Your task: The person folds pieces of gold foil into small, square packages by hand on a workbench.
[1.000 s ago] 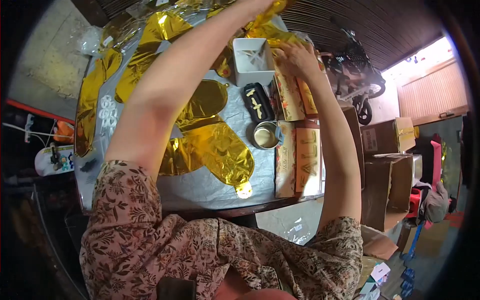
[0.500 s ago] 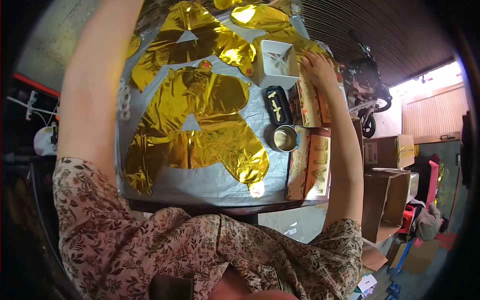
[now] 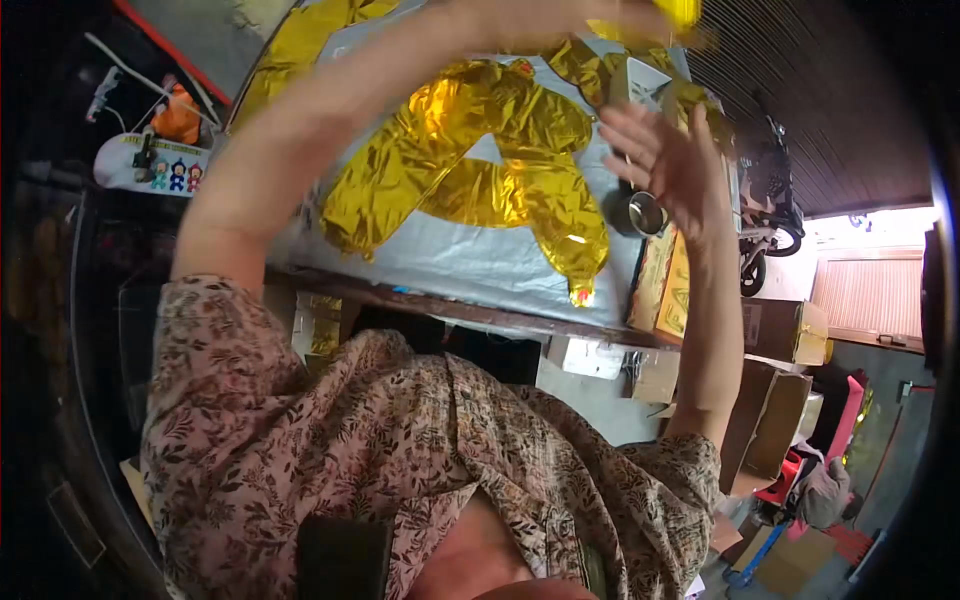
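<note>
My right hand (image 3: 675, 165) is raised over the right side of the table, palm showing and fingers spread, with nothing in it. Under and beside it are a metal cup (image 3: 646, 213) and a white open box (image 3: 645, 78). My left arm reaches across the far part of the table, and my left hand (image 3: 620, 20), smeared by motion, is at the top edge near shiny gold foil (image 3: 675, 12). Whether it holds anything I cannot tell. A flat gold foil balloon shaped like a letter A (image 3: 565, 205) lies on the silvery table cover (image 3: 470, 250).
Printed boxes (image 3: 660, 285) stand along the table's right edge. More gold foil (image 3: 305, 35) lies at the far left. Cardboard boxes (image 3: 765, 410) are stacked on the floor to the right, with a bicycle (image 3: 775, 230) behind. A white power strip (image 3: 150, 160) is at left.
My left arm has swung rightward across the table. My right hand has lifted off the boxes and turned, fingers spread. The view has shifted, with the table now higher in it.
</note>
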Motion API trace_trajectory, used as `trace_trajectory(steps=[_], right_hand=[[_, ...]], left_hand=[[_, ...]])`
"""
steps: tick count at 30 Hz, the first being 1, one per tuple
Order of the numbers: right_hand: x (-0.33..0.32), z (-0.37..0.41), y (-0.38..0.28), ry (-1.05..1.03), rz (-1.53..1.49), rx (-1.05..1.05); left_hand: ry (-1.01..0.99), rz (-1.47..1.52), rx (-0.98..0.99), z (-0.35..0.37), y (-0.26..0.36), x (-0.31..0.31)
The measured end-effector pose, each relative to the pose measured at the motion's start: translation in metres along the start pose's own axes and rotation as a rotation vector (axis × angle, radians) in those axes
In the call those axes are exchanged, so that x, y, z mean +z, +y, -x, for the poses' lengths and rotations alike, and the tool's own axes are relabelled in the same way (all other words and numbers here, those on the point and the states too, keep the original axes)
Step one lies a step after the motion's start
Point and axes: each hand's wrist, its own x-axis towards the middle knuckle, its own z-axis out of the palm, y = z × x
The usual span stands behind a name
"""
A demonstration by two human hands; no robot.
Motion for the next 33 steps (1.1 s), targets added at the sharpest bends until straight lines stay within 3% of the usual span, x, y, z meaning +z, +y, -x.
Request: trace_trajectory(steps=[2,3,7,8,11,13,14,16,17,18,19,20,22,23,25,27,33], right_hand=[[0.002,0.018,0.032,-0.071,-0.226,0.075],[-0.003,0.027,0.05,-0.059,-0.243,0.097],[0.018,0.063,0.099,0.09,-0.29,0.197],[0.019,0.069,0.108,0.187,-0.302,0.237],[0.048,0.076,0.121,0.372,-0.098,0.202],[0.026,0.071,0.138,0.375,0.092,0.203],[0.036,0.075,0.147,0.452,0.122,0.057],[-0.001,0.075,0.157,0.37,0.17,0.091],[-0.015,0.074,0.161,0.288,0.218,0.122],[0.026,0.076,0.146,0.455,0.353,0.099],[0.028,0.078,0.143,0.454,0.352,0.102],[0.025,0.08,0.139,0.439,0.398,0.134],[0.013,0.082,0.135,0.404,0.487,0.25],[0.009,0.087,0.134,0.363,0.502,0.21],[0.015,0.091,0.124,0.283,0.553,0.21],[0.011,0.084,0.126,0.28,0.568,0.188],[-0.012,0.062,0.123,0.266,0.609,0.204]], left_hand=[[-0.026,-0.112,0.215,0.043,-0.033,0.05],[-0.136,-0.137,0.158,0.068,-0.023,0.059],[-0.213,-0.009,0.19,0.142,-0.032,0.113],[-0.152,-0.013,0.224,0.157,-0.033,0.121],[-0.068,-0.02,0.181,0.195,-0.027,0.138],[-0.091,-0.023,0.131,0.214,-0.022,0.146],[-0.112,-0.032,0.139,0.22,-0.019,0.15],[-0.117,0.015,0.136,0.23,-0.014,0.157],[-0.114,0.013,0.134,0.232,-0.009,0.155],[-0.151,0.046,0.129,0.232,-0.001,0.15],[-0.19,0.079,0.125,0.232,0.004,0.145],[-0.09,-0.008,0.251,0.231,0.001,0.14],[-0.175,-0.02,0.184,0.228,-0.01,0.122],[-0.143,-0.159,0.241,0.228,-0.03,0.117],[-0.077,-0.367,0.189,0.219,-0.055,0.094],[-0.039,-0.35,-0.057,0.213,-0.071,0.066],[0.007,-0.539,-0.172,0.192,-0.125,0.021]])
